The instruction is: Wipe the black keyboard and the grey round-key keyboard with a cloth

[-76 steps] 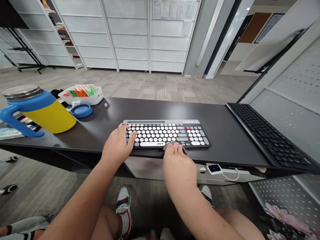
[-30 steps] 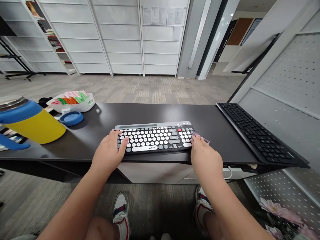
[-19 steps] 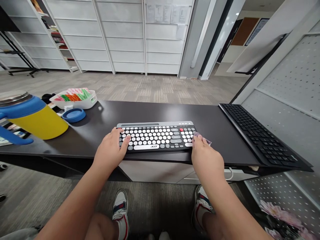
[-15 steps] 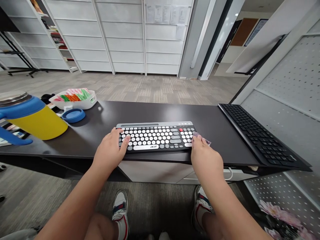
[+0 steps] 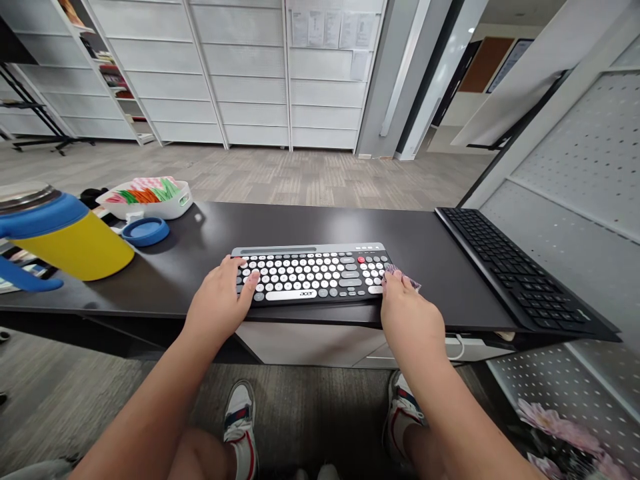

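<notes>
An acer keyboard (image 5: 300, 270) with round white keys and one red key lies on the dark desk (image 5: 320, 223). My left hand (image 5: 220, 293) grips its left end, with the thumb over the lower keys and the fingers at the upper left corner. At the keyboard's right end, my right hand (image 5: 410, 310) is closed on a small purple-patterned cloth (image 5: 407, 279). The cloth rests against the number keys, and most of it is hidden under my fingers.
A second black keyboard (image 5: 510, 273) lies along the desk's right side beside a perforated panel (image 5: 575, 167). To the left are a yellow and blue mug (image 5: 85, 240), a blue lid (image 5: 145, 231) and a white basket (image 5: 175, 208) of colourful items. Pink flowers (image 5: 560, 427) stand low at right.
</notes>
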The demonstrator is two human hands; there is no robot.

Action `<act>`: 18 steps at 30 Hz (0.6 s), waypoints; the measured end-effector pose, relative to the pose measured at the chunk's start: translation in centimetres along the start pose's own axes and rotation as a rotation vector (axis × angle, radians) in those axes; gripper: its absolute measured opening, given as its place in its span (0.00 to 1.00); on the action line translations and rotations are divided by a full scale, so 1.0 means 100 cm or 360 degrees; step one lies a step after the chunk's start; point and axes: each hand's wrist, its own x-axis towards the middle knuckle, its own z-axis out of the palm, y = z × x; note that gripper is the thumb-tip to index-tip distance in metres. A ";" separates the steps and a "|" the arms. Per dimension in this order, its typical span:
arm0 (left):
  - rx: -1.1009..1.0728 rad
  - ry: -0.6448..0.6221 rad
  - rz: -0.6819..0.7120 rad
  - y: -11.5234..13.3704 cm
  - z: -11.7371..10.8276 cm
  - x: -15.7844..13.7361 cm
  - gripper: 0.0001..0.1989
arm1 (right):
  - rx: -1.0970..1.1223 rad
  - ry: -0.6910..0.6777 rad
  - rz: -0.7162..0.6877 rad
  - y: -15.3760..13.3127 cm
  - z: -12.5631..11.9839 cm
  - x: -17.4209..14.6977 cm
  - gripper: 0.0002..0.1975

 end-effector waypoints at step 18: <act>0.0013 -0.0002 -0.0005 0.001 0.000 0.000 0.30 | 0.0049 0.0025 0.0022 0.000 0.001 -0.001 0.25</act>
